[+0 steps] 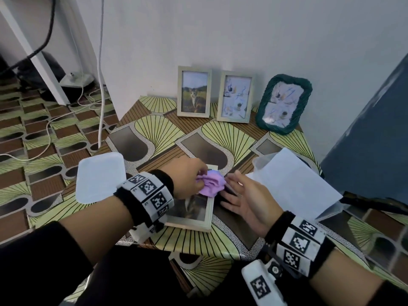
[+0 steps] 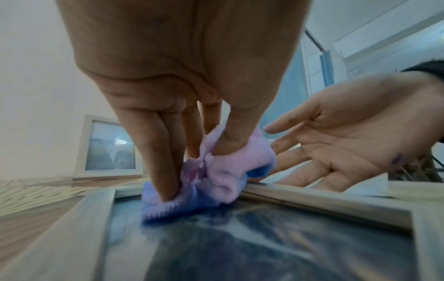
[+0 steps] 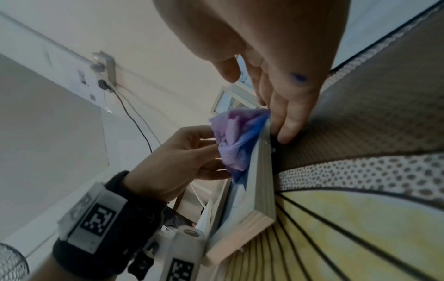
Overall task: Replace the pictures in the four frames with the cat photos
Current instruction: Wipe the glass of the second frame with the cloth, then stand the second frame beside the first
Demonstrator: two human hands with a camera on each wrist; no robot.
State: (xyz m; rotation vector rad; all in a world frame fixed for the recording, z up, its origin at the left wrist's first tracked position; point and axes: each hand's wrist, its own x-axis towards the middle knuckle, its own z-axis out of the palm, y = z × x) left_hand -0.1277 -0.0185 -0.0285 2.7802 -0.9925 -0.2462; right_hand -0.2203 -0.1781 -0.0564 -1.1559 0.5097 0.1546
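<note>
Flat frame (image 1: pixel 192 214) lies directly under your hands, long axis running away from you. Left hand (image 1: pixel 187 177) pinches the purple cloth (image 1: pixel 211 183) on its far glass — nearer. Right hand (image 1: pixel 245 202), fingers straight, braces the frame's right edge.

pale wooden frame (image 1: pixel 199 219) lies flat on the table, cat photo (image 1: pixel 187 208) facing up inside.

Four frames (image 1: pixel 193 91) – three upright, one flat; one cloth (image 1: pixel 211 183)
</note>
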